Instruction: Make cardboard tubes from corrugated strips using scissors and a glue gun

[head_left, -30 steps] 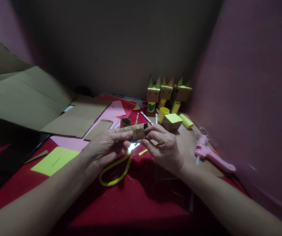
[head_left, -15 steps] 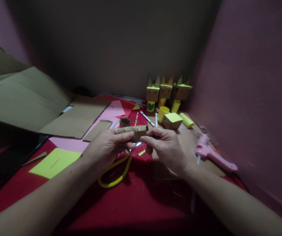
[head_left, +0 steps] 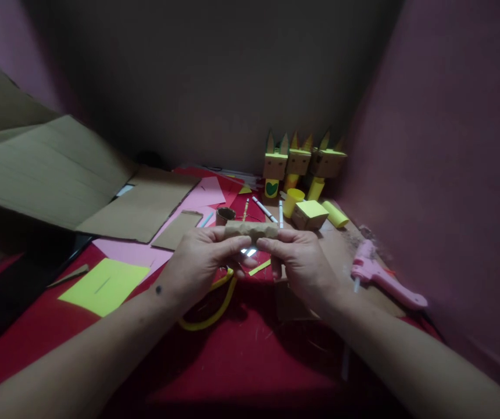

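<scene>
A brown cardboard roll [head_left: 253, 230] lies level between my two hands, above the red cloth [head_left: 241, 361]. My left hand [head_left: 209, 256] pinches its left end, thumb in front. On its right end the thumb and fingers of my right hand [head_left: 297, 259] are closed. Both thumbs nearly meet at the middle of the roll. Behind my left fingers stands a short brown tube [head_left: 225, 216]. Under my left hand lies a looped yellow cord [head_left: 215, 317]. White markers [head_left: 264, 209] and a patterned pencil [head_left: 246, 209] lie just beyond the roll.
Three cardboard figures [head_left: 275, 167] with pointed ears stand at the back. Near them are a yellow-topped box [head_left: 309, 214] and a yellow tube [head_left: 335, 214]. A pink glue gun [head_left: 383, 276] lies right. Large cardboard [head_left: 45, 174], pink paper [head_left: 130, 251] and yellow paper [head_left: 104, 285] occupy the left.
My right hand has shifted from the roll's right tip to a fuller grip on it. The roll now sits more level and slightly further right. The whole view has moved a little.
</scene>
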Tool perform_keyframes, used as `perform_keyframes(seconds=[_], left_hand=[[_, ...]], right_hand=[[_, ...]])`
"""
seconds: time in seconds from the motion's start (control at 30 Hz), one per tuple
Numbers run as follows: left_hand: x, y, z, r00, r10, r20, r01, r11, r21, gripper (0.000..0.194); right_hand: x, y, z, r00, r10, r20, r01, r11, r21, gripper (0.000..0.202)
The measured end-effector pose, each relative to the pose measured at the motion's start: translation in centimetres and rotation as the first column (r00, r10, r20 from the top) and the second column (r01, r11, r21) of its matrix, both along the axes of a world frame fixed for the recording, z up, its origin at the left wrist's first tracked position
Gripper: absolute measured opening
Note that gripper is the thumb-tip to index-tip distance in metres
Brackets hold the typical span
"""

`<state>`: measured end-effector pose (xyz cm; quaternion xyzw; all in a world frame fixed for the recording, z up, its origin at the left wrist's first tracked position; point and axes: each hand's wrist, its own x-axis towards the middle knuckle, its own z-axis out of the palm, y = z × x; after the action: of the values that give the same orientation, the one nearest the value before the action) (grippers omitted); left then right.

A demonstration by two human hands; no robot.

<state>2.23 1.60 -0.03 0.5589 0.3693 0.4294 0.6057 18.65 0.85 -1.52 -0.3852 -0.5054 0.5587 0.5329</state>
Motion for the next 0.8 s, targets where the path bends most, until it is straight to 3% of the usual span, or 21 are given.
perform_keyframes(seconds=[0.17, 0.27, 0.43, 0.67, 0.8], left_hand=[[0.1, 0.0, 0.5, 0.994, -0.043, 0.099, 0.048, 0.998, -0.041, 0.037], [0.1, 0.1, 0.6, 0.990, -0.074, 0.122, 0.085, 0.993, -0.084, 0.037], [0.2, 0.4, 0.0, 0.981, -0.002, 0.193, 0.024, 0.993, -0.111, 0.029], [0.4, 0.6, -0.6, 0.978, -0.012, 0.206, 0.045, 0.987, -0.157, 0.026], [0.6, 0.5, -1.0, 0.985, 0.018, 0.169, 0.000, 0.995, -0.102, 0.021]], right_hand=[[0.3, 0.0, 0.0, 1.000, 0.004, -0.018, -0.004, 1.000, -0.024, 0.017], [0.0, -0.4, 0.2, 0.997, -0.070, 0.037, 0.069, 0.997, 0.018, 0.013], [-0.4, -1.1, 0.2, 0.983, -0.151, 0.106, 0.142, 0.986, 0.087, 0.012], [-0.3, -1.0, 0.1, 0.992, -0.111, 0.067, 0.103, 0.989, 0.105, 0.011], [-0.4, -1.0, 0.0, 0.986, -0.113, 0.121, 0.101, 0.989, 0.105, 0.007]])
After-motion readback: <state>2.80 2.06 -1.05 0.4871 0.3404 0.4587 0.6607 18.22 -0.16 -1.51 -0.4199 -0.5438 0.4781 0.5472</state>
